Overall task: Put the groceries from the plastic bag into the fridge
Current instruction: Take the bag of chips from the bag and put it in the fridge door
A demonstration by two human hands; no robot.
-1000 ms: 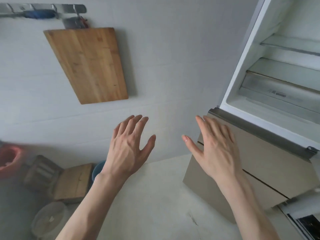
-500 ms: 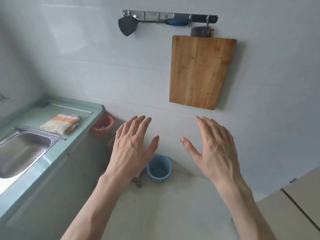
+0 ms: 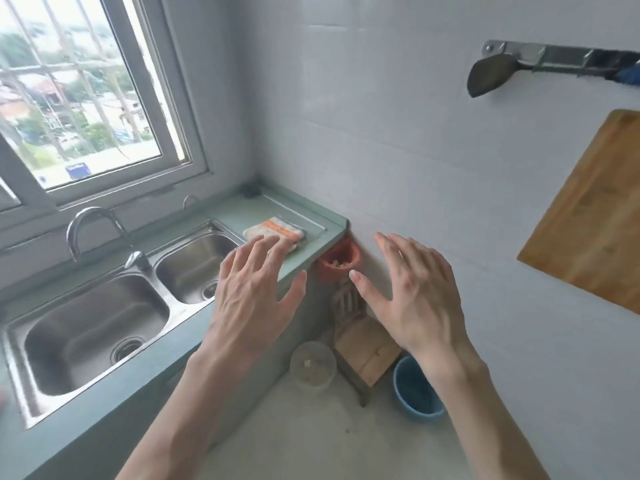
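My left hand (image 3: 252,292) is raised in front of me, palm down, fingers spread, holding nothing. It hovers over the end of the green counter (image 3: 311,237). My right hand (image 3: 415,292) is held up beside it, also spread and holding nothing, in front of the white tiled wall. Neither the fridge nor the plastic bag is in view.
A double steel sink (image 3: 104,313) with a tap (image 3: 93,233) sits under the window. A folded cloth (image 3: 277,232) lies on the counter. A red holder (image 3: 339,263) hangs at its end. On the floor stand a small wooden stool (image 3: 363,348), a clear tub (image 3: 313,368) and a blue bucket (image 3: 415,393). A cutting board (image 3: 595,216) hangs on the wall.
The view has swung left, from the open fridge past the cutting board to the sink and window. Both hands stay raised and spread in front of me.
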